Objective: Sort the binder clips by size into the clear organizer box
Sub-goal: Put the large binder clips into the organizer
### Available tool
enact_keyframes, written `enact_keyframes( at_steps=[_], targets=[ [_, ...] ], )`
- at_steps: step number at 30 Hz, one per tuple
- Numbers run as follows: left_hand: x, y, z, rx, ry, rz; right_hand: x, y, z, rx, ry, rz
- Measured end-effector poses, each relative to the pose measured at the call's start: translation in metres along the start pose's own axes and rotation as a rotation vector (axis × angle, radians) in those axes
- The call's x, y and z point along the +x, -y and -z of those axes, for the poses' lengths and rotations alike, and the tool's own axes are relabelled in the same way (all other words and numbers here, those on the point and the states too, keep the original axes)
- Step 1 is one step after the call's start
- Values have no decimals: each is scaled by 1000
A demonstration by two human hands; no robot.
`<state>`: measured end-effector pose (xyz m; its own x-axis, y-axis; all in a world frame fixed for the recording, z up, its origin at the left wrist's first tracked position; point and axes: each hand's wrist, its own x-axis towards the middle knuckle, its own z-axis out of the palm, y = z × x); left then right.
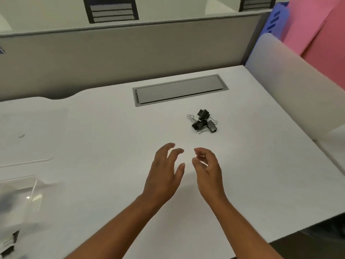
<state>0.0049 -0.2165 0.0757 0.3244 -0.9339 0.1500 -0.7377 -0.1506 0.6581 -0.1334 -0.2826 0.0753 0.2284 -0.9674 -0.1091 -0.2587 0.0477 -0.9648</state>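
Hovering empty over the worktop (112, 146), the left hand (164, 176) and right hand (209, 172) hold their fingers (175, 152) apart and loosely curled, likely readied to pick from the clips (203, 121) heaped just beyond the fingertips, while the box (28, 199) sits far left.

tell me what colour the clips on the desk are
Black bodies with silver wire handles: the clips show best in the head view.

Matt white desk (112, 146) — black binder clips (203, 121) with shiny wire handles, clear glossy plastic organizer box (35, 193).
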Motion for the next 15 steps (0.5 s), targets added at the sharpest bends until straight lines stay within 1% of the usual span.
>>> enact_keyframes(
  at_steps=[7, 12, 15],
  targets=[
    [77, -14, -48, 177, 172, -51, 96, -22, 43, -269, -4, 59],
    [141, -13, -72, 293, 208, -57, 168, -38, 51, -485, 30, 86],
    [172, -10, -88, 314, 206, -32, 193, -46, 45, -543, 84, 131]
  ],
)
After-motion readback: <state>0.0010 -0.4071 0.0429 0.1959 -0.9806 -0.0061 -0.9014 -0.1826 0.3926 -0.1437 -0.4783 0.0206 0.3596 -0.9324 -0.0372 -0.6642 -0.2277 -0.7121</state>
